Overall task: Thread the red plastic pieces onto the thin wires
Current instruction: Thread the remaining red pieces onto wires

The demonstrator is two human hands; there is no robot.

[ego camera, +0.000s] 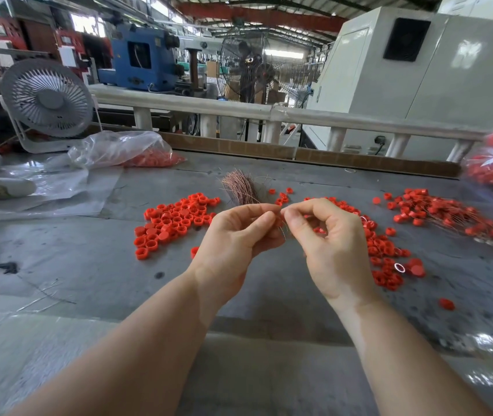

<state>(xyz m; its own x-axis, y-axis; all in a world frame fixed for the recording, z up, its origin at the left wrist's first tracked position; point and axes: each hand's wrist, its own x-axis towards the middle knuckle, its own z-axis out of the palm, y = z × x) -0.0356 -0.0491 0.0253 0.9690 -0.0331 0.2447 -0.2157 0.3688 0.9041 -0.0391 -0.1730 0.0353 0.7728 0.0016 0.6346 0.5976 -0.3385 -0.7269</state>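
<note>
Both hands up over the table (89, 259): left hand (236, 235) and right hand (329, 235) fingers pinch together on a thin wire (282, 231), barely visible. Red plastic pieces (173, 220) lie heaped beneath; a coppery wire bundle (240, 187) behind.

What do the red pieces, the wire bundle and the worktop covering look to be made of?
Red pieces: moulded plastic, matte, uniform colour.
Wire bundle: thin metal, probably copper, reddish sheen.
Worktop covering: grey sheet, scuffed, dull; material unclear.
</note>
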